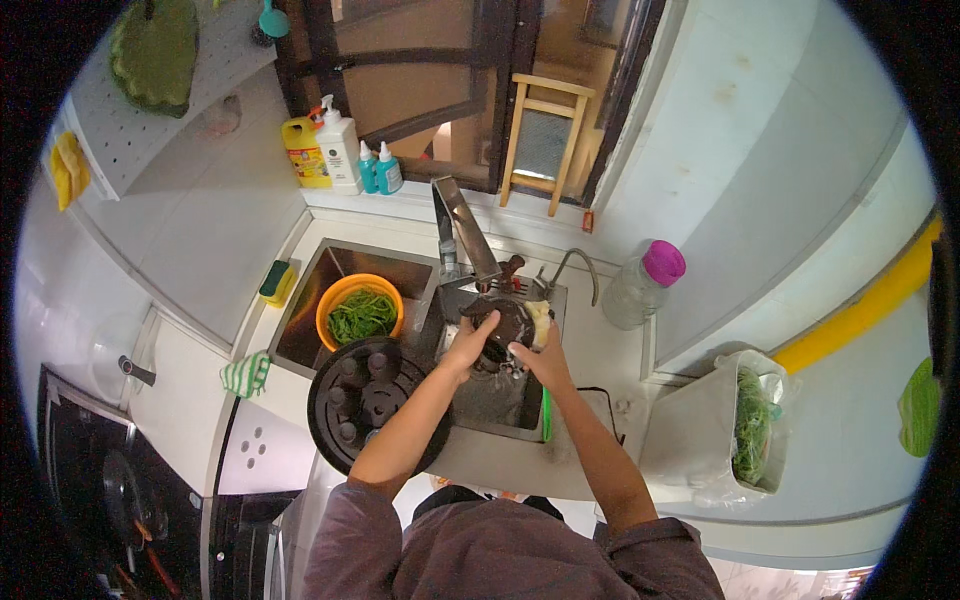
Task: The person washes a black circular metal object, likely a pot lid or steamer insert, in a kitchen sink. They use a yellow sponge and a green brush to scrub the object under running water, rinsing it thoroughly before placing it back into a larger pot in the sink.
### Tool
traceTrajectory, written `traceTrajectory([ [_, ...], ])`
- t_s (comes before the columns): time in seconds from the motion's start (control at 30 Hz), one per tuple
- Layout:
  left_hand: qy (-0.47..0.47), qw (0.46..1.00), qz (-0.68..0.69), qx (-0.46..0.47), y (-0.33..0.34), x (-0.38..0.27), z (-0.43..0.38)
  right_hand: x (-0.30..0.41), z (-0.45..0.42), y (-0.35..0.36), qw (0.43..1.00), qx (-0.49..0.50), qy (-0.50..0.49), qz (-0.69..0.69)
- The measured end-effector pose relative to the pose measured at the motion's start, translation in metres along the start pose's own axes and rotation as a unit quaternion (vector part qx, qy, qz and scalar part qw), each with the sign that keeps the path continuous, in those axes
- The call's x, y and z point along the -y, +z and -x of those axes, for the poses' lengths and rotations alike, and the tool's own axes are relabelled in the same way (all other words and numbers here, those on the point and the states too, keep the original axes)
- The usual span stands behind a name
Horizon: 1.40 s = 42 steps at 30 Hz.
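Observation:
Over the right basin of a steel sink (495, 409), a dark round piece of kitchenware (506, 322) with suds on it is held between both hands. My left hand (471, 343) grips its left side, the thumb lying across the front. On its right side, my right hand (541, 352) holds it together with a pale yellow cloth or sponge (538, 319). The faucet (469, 229) stands just behind. A large black round perforated plate or lid (352, 405) rests across the sink's front left, partly under my left forearm.
An orange basket (323, 315) of green vegetables sits in the left basin. A green and yellow sponge (277, 283) and a striped cloth (246, 375) lie left. Bottles (341, 154) line the sill. Right are a pink-lidded glass jar (634, 296) and a white bin (686, 442) holding greens.

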<state>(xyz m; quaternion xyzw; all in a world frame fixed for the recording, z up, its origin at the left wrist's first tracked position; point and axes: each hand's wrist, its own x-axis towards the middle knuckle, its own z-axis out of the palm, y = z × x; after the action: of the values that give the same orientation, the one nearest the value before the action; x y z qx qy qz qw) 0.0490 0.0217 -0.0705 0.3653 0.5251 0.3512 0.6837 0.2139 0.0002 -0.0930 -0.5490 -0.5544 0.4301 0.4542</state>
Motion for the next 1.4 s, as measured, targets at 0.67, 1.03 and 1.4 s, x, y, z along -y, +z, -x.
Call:
traceTrajectory([
  [0.67,0.105,0.989,-0.08,-0.061,-0.015,0.024,0.0,-0.001,0.009,0.003,0.881,0.099,0.319,-0.336],
  [1.03,0.033,0.964,0.245,0.1,-0.009,0.028,0.012,0.026,0.005,-0.004,0.909,0.155,0.32,-0.218],
  [1.4,-0.028,0.856,0.468,0.219,-0.01,0.042,0.01,0.004,-0.028,-0.004,0.971,0.11,0.169,0.13],
])
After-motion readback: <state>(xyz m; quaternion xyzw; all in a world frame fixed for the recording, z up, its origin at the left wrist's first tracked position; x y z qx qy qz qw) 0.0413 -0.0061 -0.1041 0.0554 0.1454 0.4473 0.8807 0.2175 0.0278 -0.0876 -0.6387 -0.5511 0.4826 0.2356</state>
